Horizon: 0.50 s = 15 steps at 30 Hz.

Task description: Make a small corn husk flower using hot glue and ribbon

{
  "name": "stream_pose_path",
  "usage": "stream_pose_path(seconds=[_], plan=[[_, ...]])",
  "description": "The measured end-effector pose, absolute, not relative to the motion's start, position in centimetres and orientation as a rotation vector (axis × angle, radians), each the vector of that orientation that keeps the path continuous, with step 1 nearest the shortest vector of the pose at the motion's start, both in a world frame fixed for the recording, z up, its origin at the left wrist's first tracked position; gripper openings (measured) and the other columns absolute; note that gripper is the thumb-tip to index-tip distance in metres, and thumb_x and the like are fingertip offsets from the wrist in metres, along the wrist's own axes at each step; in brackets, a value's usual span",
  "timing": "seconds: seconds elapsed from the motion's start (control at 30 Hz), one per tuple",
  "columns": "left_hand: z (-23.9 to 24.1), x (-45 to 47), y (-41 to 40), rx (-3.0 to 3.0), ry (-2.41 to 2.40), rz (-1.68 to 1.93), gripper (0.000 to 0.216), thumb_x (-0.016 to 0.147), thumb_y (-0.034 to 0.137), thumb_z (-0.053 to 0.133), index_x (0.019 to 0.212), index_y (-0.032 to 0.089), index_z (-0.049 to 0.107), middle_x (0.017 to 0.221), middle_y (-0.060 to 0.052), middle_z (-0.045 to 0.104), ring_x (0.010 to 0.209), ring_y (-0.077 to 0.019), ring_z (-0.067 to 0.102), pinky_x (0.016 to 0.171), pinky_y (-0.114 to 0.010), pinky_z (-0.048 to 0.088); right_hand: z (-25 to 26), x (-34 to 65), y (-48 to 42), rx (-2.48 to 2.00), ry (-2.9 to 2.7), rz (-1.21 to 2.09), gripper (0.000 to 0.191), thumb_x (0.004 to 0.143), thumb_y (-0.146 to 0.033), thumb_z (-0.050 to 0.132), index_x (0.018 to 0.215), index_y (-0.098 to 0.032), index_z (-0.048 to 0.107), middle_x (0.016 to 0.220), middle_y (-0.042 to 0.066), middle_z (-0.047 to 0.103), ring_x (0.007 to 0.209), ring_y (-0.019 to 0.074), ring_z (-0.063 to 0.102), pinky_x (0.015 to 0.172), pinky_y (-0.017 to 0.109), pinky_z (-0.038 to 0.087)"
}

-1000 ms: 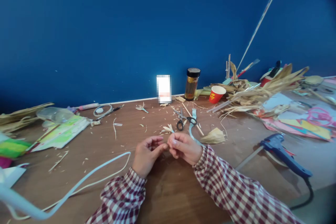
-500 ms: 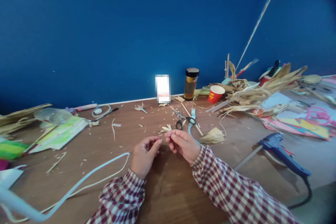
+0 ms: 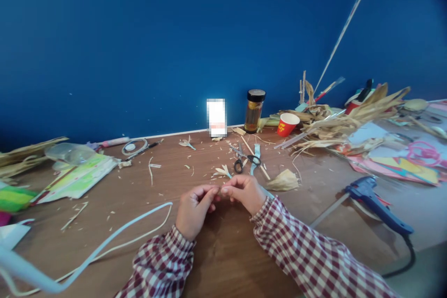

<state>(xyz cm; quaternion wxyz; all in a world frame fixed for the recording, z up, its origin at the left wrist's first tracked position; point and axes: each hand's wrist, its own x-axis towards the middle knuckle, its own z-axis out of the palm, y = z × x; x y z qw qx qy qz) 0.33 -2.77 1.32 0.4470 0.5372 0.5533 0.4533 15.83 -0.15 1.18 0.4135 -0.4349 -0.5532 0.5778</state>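
Note:
My left hand point(image 3: 196, 208) and my right hand point(image 3: 245, 192) meet above the near middle of the table, thumbs and fingertips pinched close together. Whatever lies between the fingertips is too small and too hidden to make out. Just beyond them lies a small pale husk flower point(image 3: 222, 170) with split petals and a bluish stem end. Black-handled scissors point(image 3: 240, 160) rest open behind my right hand, across a light blue strip point(image 3: 257, 151) and a thin stick. A dry piece of corn husk point(image 3: 284, 180) is to the right of that hand.
At right lies a blue glue gun point(image 3: 379, 205) with a black cord. A red paper cup point(image 3: 288, 124), a lidded jar of brown liquid point(image 3: 254, 111) and a pile of corn husks point(image 3: 349, 123) stand behind. A white cable point(image 3: 115, 242) loops at left. Another husk flower point(image 3: 187, 143) lies farther back.
My right hand has moved slightly down and left, its fingertips now meeting those of my left hand. More of the husk flower behind them is uncovered.

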Motion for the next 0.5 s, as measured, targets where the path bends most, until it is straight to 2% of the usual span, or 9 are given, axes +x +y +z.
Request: stream_pose_path(seconds=[0.07, 0.17, 0.23, 0.4, 0.5], plan=[[1.4, 0.4, -2.9, 1.339, 1.366, 1.111, 0.025, 0.074, 0.037, 0.057, 0.078, 0.013, 0.063, 0.058, 0.000, 0.062, 0.043, -0.0086, 0.051, 0.044, -0.020, 0.042, 1.1, 15.7, -0.1, -1.058, -1.362, 1.463, 0.026, 0.071, -0.040, 0.063, 0.069, -0.014, 0.062, 0.061, 0.000, 0.061, 0.046, 0.0062, 0.048, 0.042, 0.018, 0.034], [1.4, 0.4, -3.0, 1.337, 1.337, 1.117, 0.024, 0.078, 0.037, 0.053, 0.079, 0.014, 0.059, 0.058, 0.001, 0.060, 0.044, -0.0082, 0.051, 0.045, -0.019, 0.041, 1.0, 15.6, -0.1, -1.039, -1.365, 1.460, 0.039, 0.084, -0.046, 0.042, 0.068, -0.015, 0.058, 0.058, 0.000, 0.057, 0.045, 0.0069, 0.048, 0.039, 0.018, 0.032], [1.4, 0.5, -3.1, 1.332, 1.297, 1.118, 0.024, 0.080, 0.038, 0.049, 0.077, 0.015, 0.056, 0.057, 0.002, 0.058, 0.045, -0.0083, 0.051, 0.046, -0.020, 0.041, 1.1, 15.4, -0.4, -1.042, -1.438, 1.387, 0.043, 0.087, -0.045, 0.034, 0.069, -0.015, 0.058, 0.058, 0.001, 0.055, 0.046, 0.0075, 0.048, 0.041, 0.019, 0.034], [1.4, 0.6, -3.3, 1.393, 1.175, 1.074, 0.030, 0.085, 0.037, 0.040, 0.064, 0.016, 0.049, 0.053, 0.003, 0.051, 0.045, -0.0081, 0.049, 0.046, -0.020, 0.039, 1.7, 15.0, -1.4, -0.936, -1.640, 1.236, 0.022, 0.083, -0.032, 0.049, 0.096, -0.017, 0.058, 0.068, 0.001, 0.060, 0.060, 0.0110, 0.055, 0.056, 0.023, 0.044], [1.3, 0.7, -3.4, 1.395, 1.191, 1.062, 0.033, 0.085, 0.038, 0.037, 0.060, 0.017, 0.044, 0.048, 0.004, 0.049, 0.041, -0.0076, 0.046, 0.043, -0.019, 0.037, 1.9, 14.9, -1.6, -0.932, -1.674, 1.152, 0.019, 0.078, -0.028, 0.056, 0.093, -0.017, 0.060, 0.074, 0.002, 0.062, 0.063, 0.0119, 0.057, 0.058, 0.024, 0.045]])
